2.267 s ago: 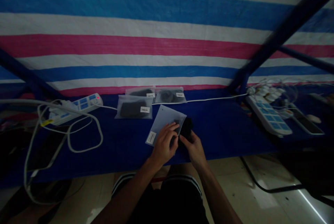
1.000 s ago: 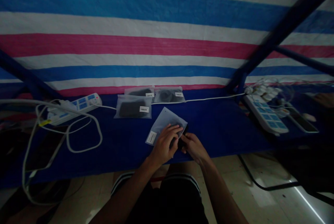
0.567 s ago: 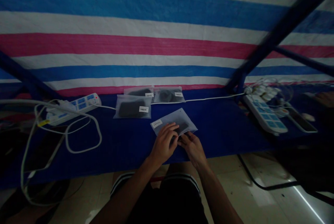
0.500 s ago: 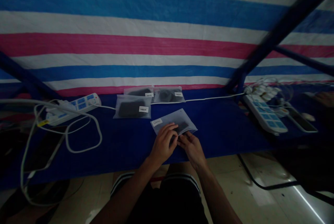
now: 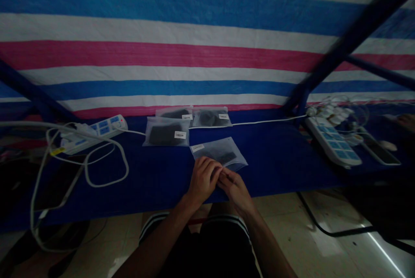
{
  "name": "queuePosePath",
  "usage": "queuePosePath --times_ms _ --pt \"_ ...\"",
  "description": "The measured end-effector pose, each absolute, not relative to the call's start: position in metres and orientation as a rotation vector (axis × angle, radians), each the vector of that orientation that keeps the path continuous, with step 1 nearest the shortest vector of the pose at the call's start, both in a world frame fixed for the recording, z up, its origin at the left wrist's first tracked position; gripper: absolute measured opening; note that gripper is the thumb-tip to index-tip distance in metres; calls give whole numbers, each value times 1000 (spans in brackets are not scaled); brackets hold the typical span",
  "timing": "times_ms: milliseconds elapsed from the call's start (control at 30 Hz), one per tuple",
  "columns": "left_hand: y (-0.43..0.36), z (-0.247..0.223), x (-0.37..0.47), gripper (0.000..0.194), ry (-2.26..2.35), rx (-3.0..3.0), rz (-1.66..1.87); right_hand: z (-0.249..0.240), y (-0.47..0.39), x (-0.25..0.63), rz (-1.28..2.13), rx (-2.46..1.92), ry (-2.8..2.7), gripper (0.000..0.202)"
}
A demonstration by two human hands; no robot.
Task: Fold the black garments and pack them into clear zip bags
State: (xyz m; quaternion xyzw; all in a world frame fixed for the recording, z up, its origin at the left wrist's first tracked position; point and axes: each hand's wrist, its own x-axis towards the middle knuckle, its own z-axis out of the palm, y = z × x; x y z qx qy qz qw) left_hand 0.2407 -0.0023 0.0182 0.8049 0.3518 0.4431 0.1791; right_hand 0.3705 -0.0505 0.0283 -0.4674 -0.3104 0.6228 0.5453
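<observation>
A frosted zip bag [image 5: 215, 149] with a white label at its far left corner lies tilted on the blue table. Something dark shows inside it. My left hand [image 5: 204, 178] is closed at the bag's near edge, fingers curled over it. Against its fingertips, my right hand [image 5: 234, 186] pinches the same edge. The fingers hide the edge where they meet. Just beyond lies another frosted bag [image 5: 167, 133] with dark contents and a barcode label. Behind it are two more such bags, one at the right [image 5: 211, 118] and one partly covered [image 5: 173, 113].
At left, a white power strip [image 5: 108, 126] with a looped white cable [image 5: 126, 170] lies beside a dark phone [image 5: 61, 183]. Another power strip [image 5: 335, 144] with plugs and a phone [image 5: 378, 148] are at right. A striped sheet [image 5: 194, 31] hangs behind; another person's hand [image 5: 407, 121] shows far right.
My left hand has drawn back from the bag's middle to its near edge. Both hands now meet more tightly there. The view has shifted slightly.
</observation>
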Motion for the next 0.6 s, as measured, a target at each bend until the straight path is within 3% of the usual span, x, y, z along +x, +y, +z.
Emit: queuePosePath --times_ms 200,367,600 --pt "-1 16 242 15 986 2298 1265 17 -36 366 1440 -1065 -523 36" --pt "-2 20 241 14 1030 2298 1246 34 -57 382 1323 -1208 -751 40" --pt "-1 22 242 11 998 2335 1145 74 -75 413 264 -1609 -1355 31"
